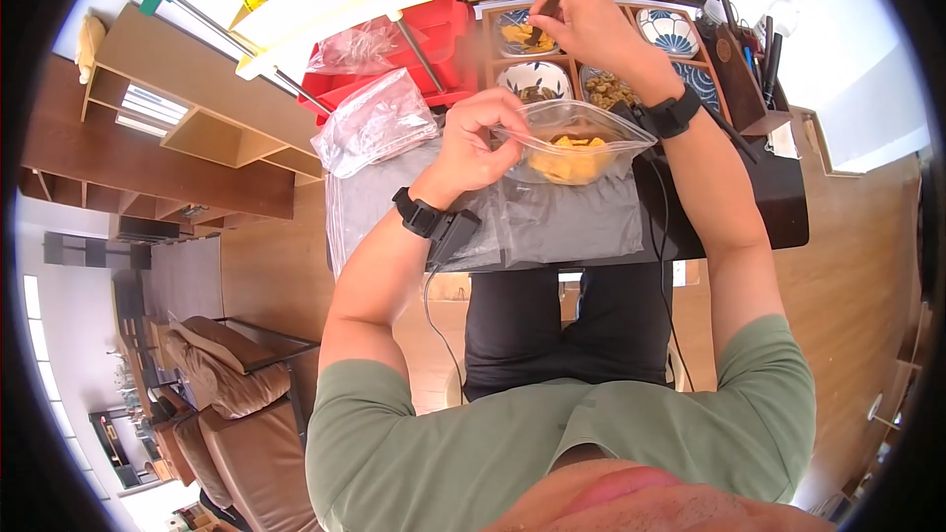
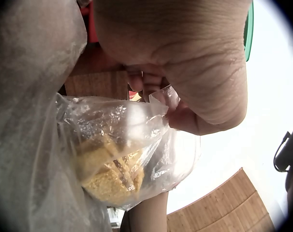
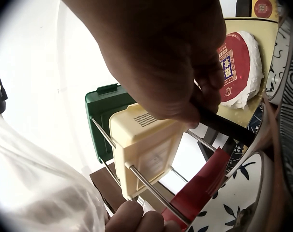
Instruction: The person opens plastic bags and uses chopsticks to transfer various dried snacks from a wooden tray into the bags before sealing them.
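Observation:
My left hand [image 1: 478, 143] pinches the rim of a clear zip bag [image 1: 522, 169] between thumb and fingers, and the bag's mouth gapes. Yellow dried pieces [image 1: 570, 162] lie in its bottom; the left wrist view shows them through the plastic [image 2: 110, 169]. Over the tray's far left compartment, my right hand [image 1: 596, 34] grips a slim dark utensil [image 3: 226, 126]. Its lower end points down into a patterned bowl [image 1: 505, 18] that holds similar yellow pieces [image 1: 524, 36]. The fingers partly hide the utensil, so I cannot tell its exact kind.
The divided wooden tray [image 1: 574, 67] also holds a leaf-patterned bowl [image 1: 532, 74], a bowl of brown walnut-like pieces [image 1: 606, 89] and blue-white bowls. Left stand a red bin [image 1: 448, 44] and a packet of clear bags [image 1: 379, 123]. A pen box [image 1: 754, 89] stands right. Flat plastic bags [image 1: 581, 222] cover the front edge.

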The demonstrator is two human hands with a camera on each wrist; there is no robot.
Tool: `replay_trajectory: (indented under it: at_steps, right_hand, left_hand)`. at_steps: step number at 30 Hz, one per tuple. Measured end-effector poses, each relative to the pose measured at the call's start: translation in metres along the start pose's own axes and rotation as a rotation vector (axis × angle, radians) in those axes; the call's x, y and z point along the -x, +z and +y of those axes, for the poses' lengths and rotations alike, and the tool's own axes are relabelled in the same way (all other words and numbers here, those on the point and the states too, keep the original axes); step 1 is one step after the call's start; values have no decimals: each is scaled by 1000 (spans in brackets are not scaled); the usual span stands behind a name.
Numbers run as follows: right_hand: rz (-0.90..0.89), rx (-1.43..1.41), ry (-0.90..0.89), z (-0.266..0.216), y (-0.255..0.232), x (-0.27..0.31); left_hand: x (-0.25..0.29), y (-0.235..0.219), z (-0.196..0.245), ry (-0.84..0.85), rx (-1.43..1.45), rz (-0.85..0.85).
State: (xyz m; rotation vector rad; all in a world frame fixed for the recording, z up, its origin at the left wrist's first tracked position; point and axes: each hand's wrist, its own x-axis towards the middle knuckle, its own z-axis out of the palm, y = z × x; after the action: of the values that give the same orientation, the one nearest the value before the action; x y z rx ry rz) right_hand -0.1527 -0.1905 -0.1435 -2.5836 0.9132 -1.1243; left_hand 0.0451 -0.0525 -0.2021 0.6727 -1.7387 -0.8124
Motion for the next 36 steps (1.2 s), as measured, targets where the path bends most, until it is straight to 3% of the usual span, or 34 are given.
replay_trajectory:
  at_steps: [10, 13, 15, 17, 19, 21, 23, 24, 25, 27, 28, 32, 34, 35, 36]
  right_hand:
    - [150, 23, 37, -2, -7, -1]
    - [173, -45, 96, 8, -25, -3]
    - [147, -99, 28, -2, -54, -7]
    - [187, -541, 70, -34, -90, -7]
    - [-10, -600, 56, -29, -117, -4]
    - [3, -693, 44, -36, -123, 4]
    - [-354, -573, 113, -50, -138, 7]
    - [-180, -687, 381, -105, -136, 2]
    - [-175, -688, 386, -92, -128, 5]
    - [-473, -539, -39, -48, -104, 12]
    - [-552, -583, -2, -43, -105, 11]
    - [-466, -545, 67, -34, -112, 7]
    - [-200, -507, 168, -39, -115, -5]
    - [-199, -504, 165, -40, -109, -8]
    - [-104, -302, 126, -38, -98, -9]
  left_hand:
    - [1, -1, -3, 1, -2, -4]
    - [1, -1, -2, 3, -6, 3]
    - [1, -1, -3, 15, 5, 11]
    - [0, 0, -5, 23, 20, 20]
    - [1, -1, -3, -26, 19, 18]
    - [1, -1, -2, -10, -2, 19]
    - [1, -1, -4, 0, -13, 21]
    - [1, -1, -3, -2, -10, 17]
    - [1, 0, -3, -8, -13, 16]
    - [0, 0, -3, -11, -16, 7]
    - [1, 0, -3, -15, -10, 13]
    - [0, 0, -1, -23, 2, 15]
    - [1, 1, -2, -26, 11, 17]
    - [1, 0, -2, -33, 17, 13]
    - [0, 1, -3, -30, 16, 11]
